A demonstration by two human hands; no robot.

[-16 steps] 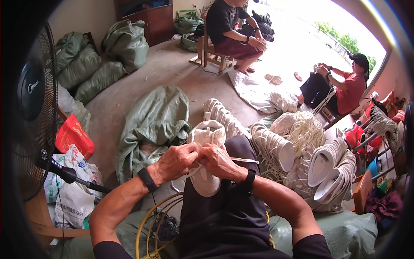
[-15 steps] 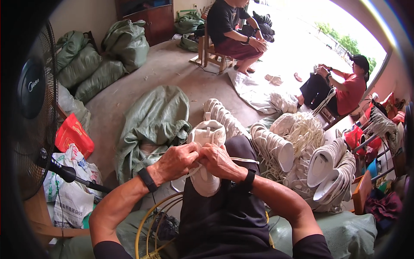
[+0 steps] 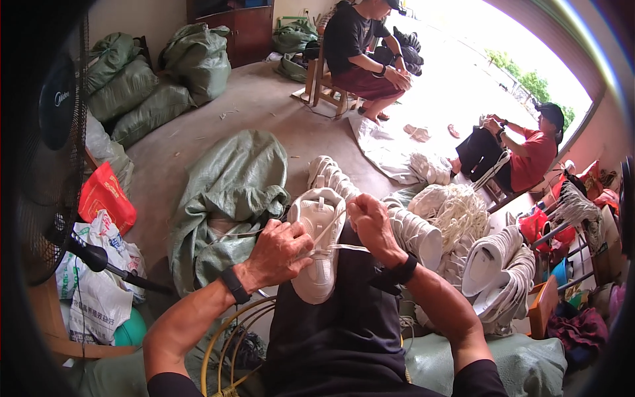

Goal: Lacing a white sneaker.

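A white lace-up sneaker rests on my thigh, toe toward me, its tongue and opening facing up. My right hand is closed on a white shoelace, stretched taut from the eyelets up to the fingers. Another stretch of lace loops loosely below that hand, over the dark trousers. At the shoe's left side, my left hand is closed, fingertips against the upper. A thin lace end trails left from it; the exact pinch is hidden by the fingers. Both wrists wear dark bands.
Rows of nested white shoes and a heap of laces lie to the right. A green woven sack is ahead left, a fan at far left. Two people sit farther off, one on a wooden chair.
My hands were together over the shoe's laces; now they are apart. The right hand has moved up and right, drawing the lace taut. The left has shifted slightly down and left.
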